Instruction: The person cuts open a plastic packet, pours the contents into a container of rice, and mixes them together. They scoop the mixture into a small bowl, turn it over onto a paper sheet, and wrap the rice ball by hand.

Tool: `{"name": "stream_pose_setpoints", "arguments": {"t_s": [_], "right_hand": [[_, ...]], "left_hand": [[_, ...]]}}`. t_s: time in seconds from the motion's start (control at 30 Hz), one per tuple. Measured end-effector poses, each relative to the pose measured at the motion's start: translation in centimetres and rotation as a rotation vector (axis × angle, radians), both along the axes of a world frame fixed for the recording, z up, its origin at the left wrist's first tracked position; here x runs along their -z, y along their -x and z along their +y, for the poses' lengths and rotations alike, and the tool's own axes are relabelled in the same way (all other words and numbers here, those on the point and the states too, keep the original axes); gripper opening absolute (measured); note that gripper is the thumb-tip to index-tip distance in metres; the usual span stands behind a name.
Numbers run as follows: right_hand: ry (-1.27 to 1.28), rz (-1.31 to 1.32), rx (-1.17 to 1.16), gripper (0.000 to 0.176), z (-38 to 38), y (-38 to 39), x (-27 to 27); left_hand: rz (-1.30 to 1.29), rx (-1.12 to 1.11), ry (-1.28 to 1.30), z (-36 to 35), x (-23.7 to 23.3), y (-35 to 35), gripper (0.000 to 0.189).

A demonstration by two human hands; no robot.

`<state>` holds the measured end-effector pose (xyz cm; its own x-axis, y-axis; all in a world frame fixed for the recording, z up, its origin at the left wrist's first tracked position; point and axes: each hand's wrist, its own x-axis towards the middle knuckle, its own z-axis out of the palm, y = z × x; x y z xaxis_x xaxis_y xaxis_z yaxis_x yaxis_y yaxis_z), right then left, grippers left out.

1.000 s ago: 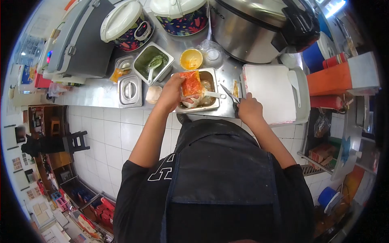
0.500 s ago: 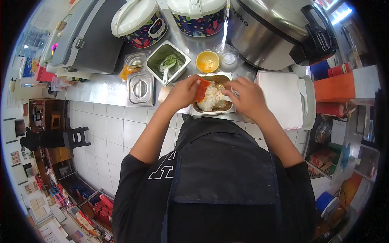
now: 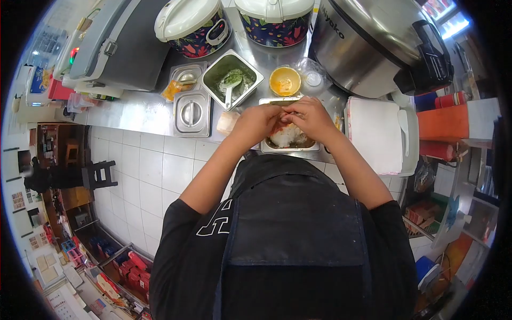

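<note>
Both of my hands meet above a metal food pan point(image 3: 316, 147) at the counter's front edge. Inside the pan is white rice point(image 3: 288, 137) with reddish bits. My left hand point(image 3: 260, 124) is closed on a small red-orange packet point(image 3: 278, 127), which shows only in part below the fingers. Fingertips of my right hand point(image 3: 311, 117) are pinched against those of the left, at the packet's upper edge. The hands hide most of the packet and the back of the pan.
Behind the pan stand a yellow bowl point(image 3: 285, 81) and a deep metal container point(image 3: 229, 77) with chopped greens and a white spoon. A lidded metal pan point(image 3: 191, 113) lies left. Stacked paper sheets point(image 3: 375, 136) lie right. Rice cookers point(image 3: 194, 32) and a large steel pot point(image 3: 368, 42) line the back.
My right hand has moved left from the white spoon handle in the rice to join my left hand at the packet. The packet is now mostly covered. The view has shifted slightly.
</note>
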<state>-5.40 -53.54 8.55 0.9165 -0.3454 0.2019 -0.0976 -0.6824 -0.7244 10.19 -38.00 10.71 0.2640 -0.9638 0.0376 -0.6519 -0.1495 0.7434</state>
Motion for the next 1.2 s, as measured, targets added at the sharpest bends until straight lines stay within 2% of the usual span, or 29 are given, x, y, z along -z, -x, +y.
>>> {"name": "stream_pose_setpoints", "arguments": {"t_s": [0.1,0.2,0.3,0.4,0.5,0.6,0.7,0.8,0.93,1.1,1.2], "right_hand": [[-0.001,0.018,-0.012,0.014,-0.2,0.1,-0.6],[-0.045,0.024,-0.007,0.011,-0.3,0.2,-0.2],[-0.048,-0.067,0.065,0.008,-0.3,0.7,-0.5],[-0.112,-0.099,0.093,0.010,-0.7,1.1,-0.2],[-0.086,-0.001,-0.020,0.017,-1.0,1.3,-0.7],[-0.061,-0.109,-0.100,0.027,-0.5,0.2,-0.7],[0.081,-0.085,-0.168,0.031,-0.8,-0.6,0.7],[0.129,-0.109,-0.193,0.033,-1.0,-0.7,0.4],[0.128,-0.142,-0.215,0.026,-1.1,-0.8,0.3],[-0.031,-0.031,-0.249,0.017,-1.3,-1.2,0.1],[-0.090,-0.085,-0.298,0.016,-0.9,-2.0,0.8]], "left_hand": [[-0.153,-0.006,0.045,0.0,0.1,0.6,0.017],[-0.114,-0.037,0.003,0.0,-0.3,0.8,0.017],[-0.004,-0.069,0.091,0.4,0.1,0.9,0.019],[-0.029,-0.090,0.071,1.4,0.8,0.5,0.018],[-0.119,-0.095,0.132,1.9,1.3,0.4,0.017],[-0.235,-0.073,0.232,1.7,1.4,0.5,0.024],[-0.285,-0.091,0.294,1.4,1.0,1.1,0.029],[-0.272,-0.134,0.312,1.3,1.4,1.2,0.029],[-0.218,-0.207,0.338,1.4,2.0,1.6,0.028],[-0.038,-0.247,0.288,1.9,1.9,1.8,0.018],[0.036,-0.211,0.353,1.5,2.0,1.8,0.011]]}}
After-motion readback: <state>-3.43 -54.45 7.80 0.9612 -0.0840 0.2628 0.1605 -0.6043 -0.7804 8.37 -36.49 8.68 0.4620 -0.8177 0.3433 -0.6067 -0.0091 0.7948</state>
